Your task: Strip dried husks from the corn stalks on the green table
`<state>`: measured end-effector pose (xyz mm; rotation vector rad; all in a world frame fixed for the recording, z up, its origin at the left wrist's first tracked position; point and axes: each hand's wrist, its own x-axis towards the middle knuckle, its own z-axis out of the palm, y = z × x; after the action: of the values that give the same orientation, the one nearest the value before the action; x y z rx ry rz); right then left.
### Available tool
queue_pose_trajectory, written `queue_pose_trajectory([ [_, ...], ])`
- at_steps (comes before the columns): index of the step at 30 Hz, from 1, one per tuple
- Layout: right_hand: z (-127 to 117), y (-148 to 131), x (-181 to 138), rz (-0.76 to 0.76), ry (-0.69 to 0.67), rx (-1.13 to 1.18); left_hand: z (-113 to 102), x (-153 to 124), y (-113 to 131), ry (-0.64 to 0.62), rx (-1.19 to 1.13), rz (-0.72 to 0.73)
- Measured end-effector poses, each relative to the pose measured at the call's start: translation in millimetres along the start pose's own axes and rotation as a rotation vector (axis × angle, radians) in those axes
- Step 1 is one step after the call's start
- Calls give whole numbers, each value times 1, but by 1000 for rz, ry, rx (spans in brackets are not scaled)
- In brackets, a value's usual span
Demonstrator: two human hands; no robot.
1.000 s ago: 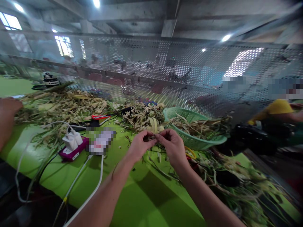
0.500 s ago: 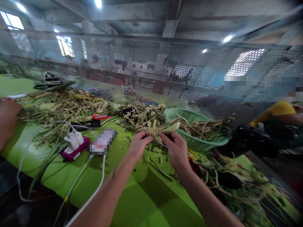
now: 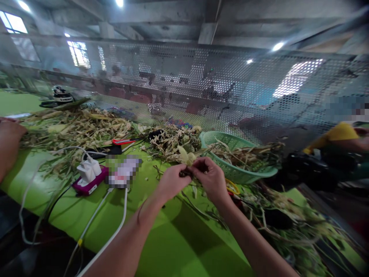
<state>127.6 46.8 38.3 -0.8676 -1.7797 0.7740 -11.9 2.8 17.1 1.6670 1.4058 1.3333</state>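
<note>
My left hand [image 3: 173,181] and my right hand [image 3: 212,180] meet over the table, both closed in a pinch. Between their fingertips is a pale yellow-green leafy plant piece [image 3: 186,157], its broad leaves sticking up above the fingers. The lower part of the piece is hidden by the fingers. Just beyond the hands lies a heap of dried plant bits [image 3: 175,142]. A light green plastic basket [image 3: 245,175], with withered stalks and leaves in it, stands right beside my right hand.
On the green table [image 3: 161,246] to the left are a purple power strip [image 3: 89,186] with white plugs, a phone [image 3: 125,172] and cables. A wider plant heap [image 3: 83,129] lies behind. More stalks [image 3: 302,227] cover the right. A perforated metal screen [image 3: 178,84] rises behind; another person's hand [image 3: 11,134] is far left.
My hands have come closer together and the fingers have curled in more. The long pale leaf that pointed right is no longer visible; the leaves now stand upright above my fingers.
</note>
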Motion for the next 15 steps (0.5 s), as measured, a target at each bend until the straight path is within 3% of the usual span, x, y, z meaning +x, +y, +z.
queue_pose_trajectory([
  [8,-2,-4,2,177,-73,187,1,1,2,-43,-245,-13],
  [15,-2,-2,4,214,-57,315,0,1,3,-34,-222,-37],
])
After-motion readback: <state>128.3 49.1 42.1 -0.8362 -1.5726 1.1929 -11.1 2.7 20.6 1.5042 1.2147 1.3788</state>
